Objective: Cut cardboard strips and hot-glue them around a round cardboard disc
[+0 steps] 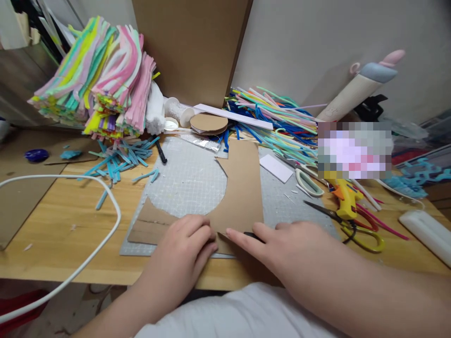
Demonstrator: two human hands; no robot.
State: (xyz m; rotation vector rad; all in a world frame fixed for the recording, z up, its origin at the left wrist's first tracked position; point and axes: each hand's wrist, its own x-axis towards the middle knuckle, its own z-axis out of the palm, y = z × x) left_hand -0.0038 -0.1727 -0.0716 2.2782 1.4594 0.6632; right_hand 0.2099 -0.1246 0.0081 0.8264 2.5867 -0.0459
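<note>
A brown cardboard sheet [243,188] with a large round cut-out lies on the grey cutting mat [186,178]. My left hand [188,244] presses on its lower part, fingers curled and closed at the cardboard's near edge. My right hand [282,244] is closed around a slim black-handled tool [254,236], which looks like a craft knife. Its index finger stretches along the tool toward the left hand, and the tip rests against the cardboard close to the left fingers. Most of the tool is hidden under the right hand.
Scissors with yellow handles [368,240], white-handled scissors [309,182] and a yellow glue gun [347,199] lie at right. A white cable [118,211] loops at left near blue pipe-cleaner pieces [121,162]. Bundled pipe cleaners [120,70] and a cardboard disc [208,123] sit behind.
</note>
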